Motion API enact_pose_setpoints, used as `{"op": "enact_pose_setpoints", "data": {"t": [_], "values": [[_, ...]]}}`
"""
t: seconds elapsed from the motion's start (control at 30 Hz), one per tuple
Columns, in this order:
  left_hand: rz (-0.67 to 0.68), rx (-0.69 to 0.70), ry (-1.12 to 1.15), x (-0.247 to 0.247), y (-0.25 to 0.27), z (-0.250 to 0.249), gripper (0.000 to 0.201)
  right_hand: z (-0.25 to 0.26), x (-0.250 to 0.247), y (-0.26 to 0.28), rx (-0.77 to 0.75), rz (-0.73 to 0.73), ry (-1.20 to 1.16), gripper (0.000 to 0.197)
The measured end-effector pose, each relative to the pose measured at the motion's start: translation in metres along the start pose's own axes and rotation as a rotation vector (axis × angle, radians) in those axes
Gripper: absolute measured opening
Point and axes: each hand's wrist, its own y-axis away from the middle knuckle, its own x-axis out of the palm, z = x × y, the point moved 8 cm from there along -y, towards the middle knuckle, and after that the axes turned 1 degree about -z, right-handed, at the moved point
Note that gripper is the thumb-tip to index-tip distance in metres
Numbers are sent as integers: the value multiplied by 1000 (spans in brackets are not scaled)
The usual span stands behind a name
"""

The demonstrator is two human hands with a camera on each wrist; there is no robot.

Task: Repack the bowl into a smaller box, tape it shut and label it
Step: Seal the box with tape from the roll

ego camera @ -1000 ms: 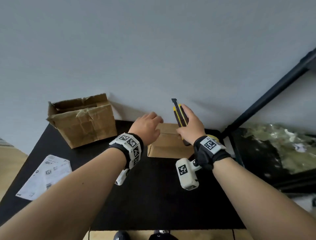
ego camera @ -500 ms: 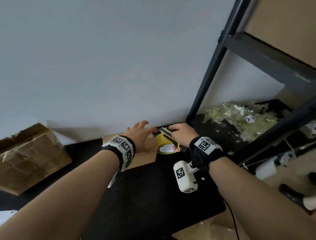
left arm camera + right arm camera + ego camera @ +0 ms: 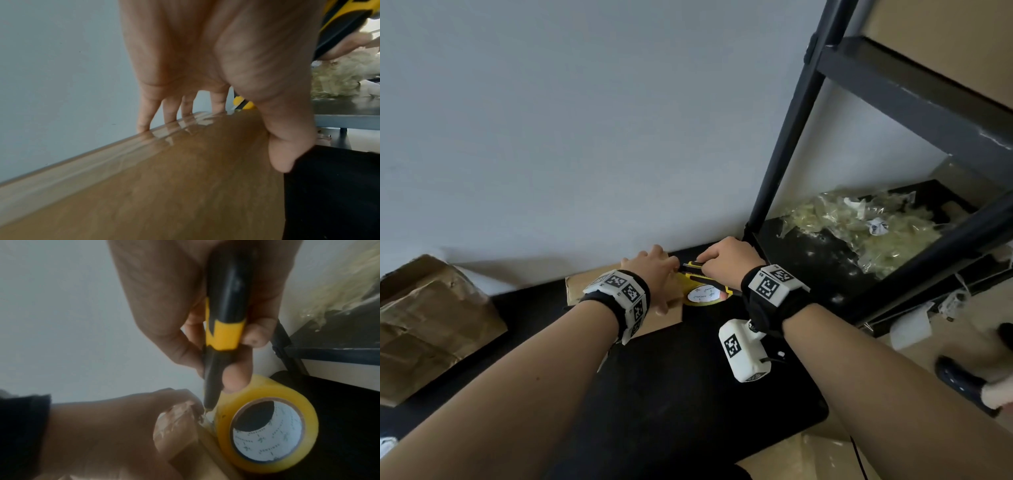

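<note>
1. Since a second ago the knife (image 3: 224, 331) has come down from upright above the box to a low slant, its tip now at the tape strip between box (image 3: 654, 317) and roll (image 3: 705, 295).
2. Right hand (image 3: 726, 262) grasps the knife, fingers curled round its yellow-and-black handle; the blade tip sits just beside the left fingertips (image 3: 185, 404).
3. Left hand (image 3: 650, 274) lies flat on the box top, fingers straight, pressing the glossy tape down along the far edge by the wall; its grip is released.
4. Judged from this, the taping is nearly done: the strip is about to be cut from the roll, and labelling is left. The bowl is not visible; presumably it is inside the closed box.
5. On the desk (image 3: 688, 394), the roll stands on edge, touching the box's right side.
6. An old, crumpled carton (image 3: 431, 325) sits well apart at the left; a shelf (image 3: 893, 85) with plastic scraps (image 3: 859, 229) stands to the right.
7. Risk: the blade works close to the left fingers, so the cut calls for care.
</note>
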Motion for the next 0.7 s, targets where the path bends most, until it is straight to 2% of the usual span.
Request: {"op": "enact_pose_setpoints", "data": {"t": [0.17,0.3,0.47,0.7], "values": [[-4,-15,-20,0,2,-2,84,5,11,5,15,58,74,30],[-10,-18,-16,-1,5,-3,82,5,15,7,6,45,89,30],[-10,-49,-19,0,8,1,83,-1,16,4,24,67,92,37],[9,-90,3,4,12,15,84,-4,19,-1,15,133,342,48]]}}
